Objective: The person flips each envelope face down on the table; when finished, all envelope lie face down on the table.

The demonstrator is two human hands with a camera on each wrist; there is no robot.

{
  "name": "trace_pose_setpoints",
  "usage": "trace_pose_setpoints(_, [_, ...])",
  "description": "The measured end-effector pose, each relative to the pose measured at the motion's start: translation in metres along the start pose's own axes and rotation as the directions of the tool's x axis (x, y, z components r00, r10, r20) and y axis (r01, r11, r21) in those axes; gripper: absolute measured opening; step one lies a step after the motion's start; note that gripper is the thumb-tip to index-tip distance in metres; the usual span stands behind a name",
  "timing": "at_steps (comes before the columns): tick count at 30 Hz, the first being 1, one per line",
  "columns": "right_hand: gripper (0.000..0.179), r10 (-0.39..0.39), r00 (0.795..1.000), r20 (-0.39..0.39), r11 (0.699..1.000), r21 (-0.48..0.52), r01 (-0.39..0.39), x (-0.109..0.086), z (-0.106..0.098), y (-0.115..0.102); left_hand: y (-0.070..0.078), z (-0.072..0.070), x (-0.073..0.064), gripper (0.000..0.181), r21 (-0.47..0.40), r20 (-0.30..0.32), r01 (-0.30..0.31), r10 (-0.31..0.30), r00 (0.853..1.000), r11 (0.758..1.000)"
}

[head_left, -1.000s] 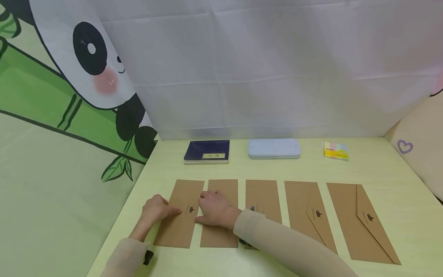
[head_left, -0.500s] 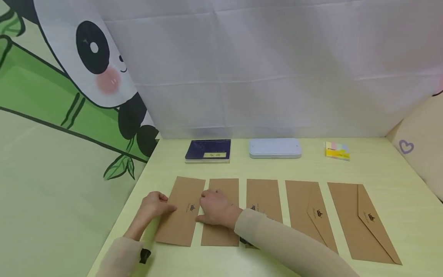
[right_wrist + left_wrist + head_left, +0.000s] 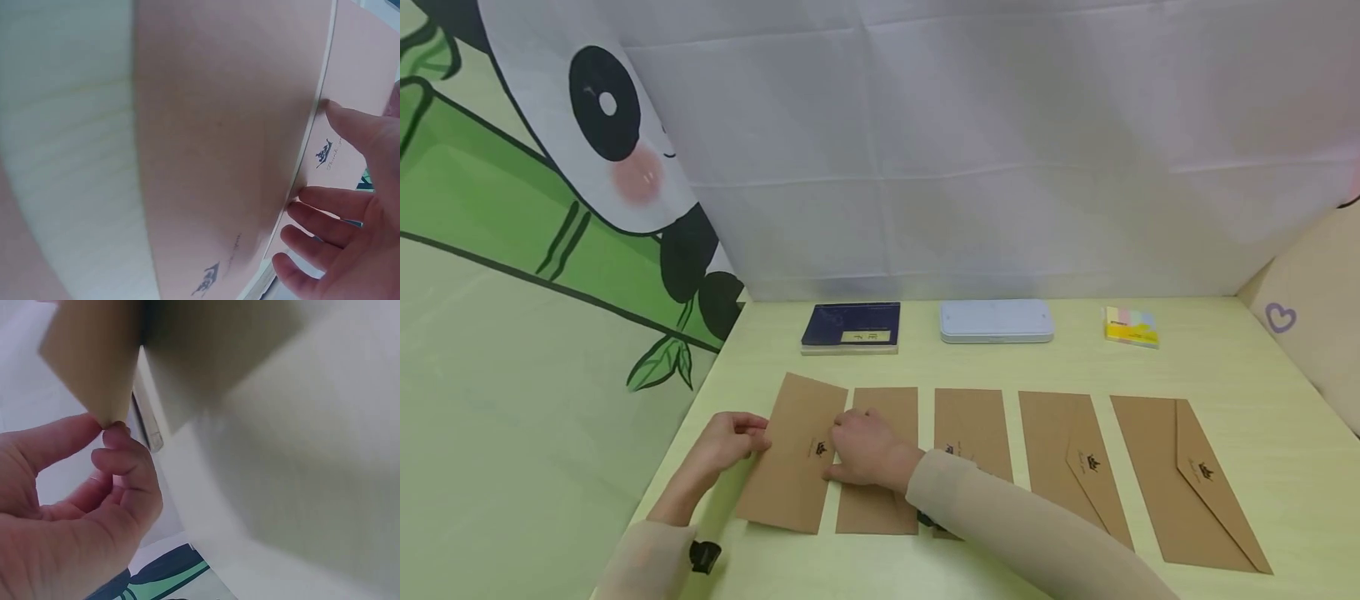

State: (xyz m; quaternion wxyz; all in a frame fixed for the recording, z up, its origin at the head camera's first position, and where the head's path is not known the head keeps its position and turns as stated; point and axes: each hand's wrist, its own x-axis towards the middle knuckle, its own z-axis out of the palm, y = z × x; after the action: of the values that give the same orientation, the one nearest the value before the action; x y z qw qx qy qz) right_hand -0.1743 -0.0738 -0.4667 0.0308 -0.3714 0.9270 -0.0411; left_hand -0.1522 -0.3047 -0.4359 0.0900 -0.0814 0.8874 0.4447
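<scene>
Five would-be-alike brown paper envelopes lie in a row, several printed with a small black crown. My left hand (image 3: 718, 446) pinches the left edge of the leftmost envelope (image 3: 790, 467), which tilts up on that side. In the left wrist view, thumb and index finger of the left hand (image 3: 94, 500) meet on the edge of the raised envelope (image 3: 94, 356). My right hand (image 3: 872, 450) lies over the second envelope (image 3: 880, 512), its fingers spread along the leftmost envelope's right edge. The right wrist view shows thumb and fingertips of the right hand (image 3: 350, 206) touching near that edge.
More envelopes, such as the third (image 3: 973, 417), a fourth (image 3: 1052, 458) and the rightmost (image 3: 1165, 475), lie to the right. Behind them are a dark blue notebook (image 3: 850, 323), a pale blue case (image 3: 996, 321) and a sticky-note pack (image 3: 1131, 327). A white cloth (image 3: 1000, 167) hangs behind the table.
The left hand has drawn back to the left and raised the leftmost envelope's left edge, so the envelope now tilts. The right hand has stayed nearly in place.
</scene>
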Motion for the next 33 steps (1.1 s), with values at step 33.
trace_pose_setpoints(33, [0.073, -0.048, 0.997, -0.065, 0.954, 0.292, 0.065, -0.003, -0.012, -0.011, 0.012, 0.003, -0.008, 0.05, -0.489, 0.235, 0.052, 0.074, 0.969, 0.87])
